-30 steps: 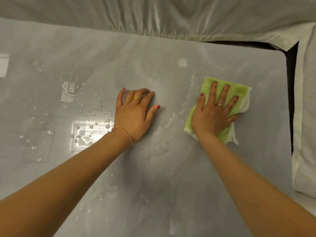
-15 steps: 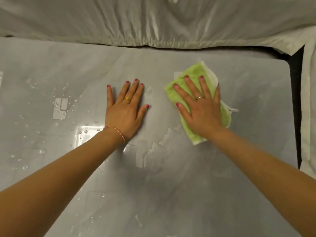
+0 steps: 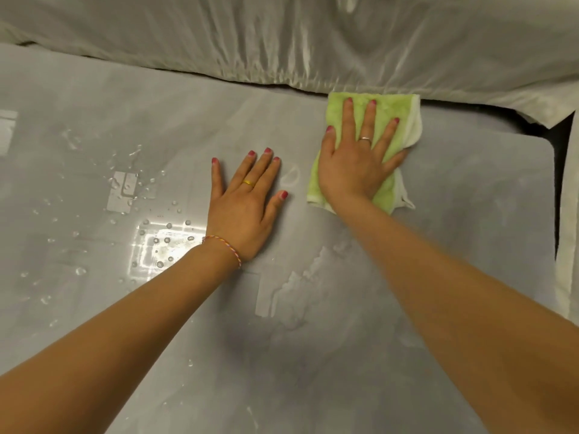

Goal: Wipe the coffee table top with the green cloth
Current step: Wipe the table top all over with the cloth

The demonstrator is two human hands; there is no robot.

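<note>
Pale sheet borders table far edge; droplets left.

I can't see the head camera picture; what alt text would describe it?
A person's right hand presses a folded green cloth flat at the far edge of a grey coffee table top. The left hand rests flat beside it, with water droplets to its left.

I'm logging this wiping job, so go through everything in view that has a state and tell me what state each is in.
green cloth: folded, flat on the table at its far edge, under the right hand.
right hand: fingers spread straight, pressing the cloth.
left hand: flat, palm down on bare table, holding nothing.
coffee table top: droplets on the left, wet smear near the middle, right side looks dry.
pale fabric: wrinkled, along the far edge.
</note>
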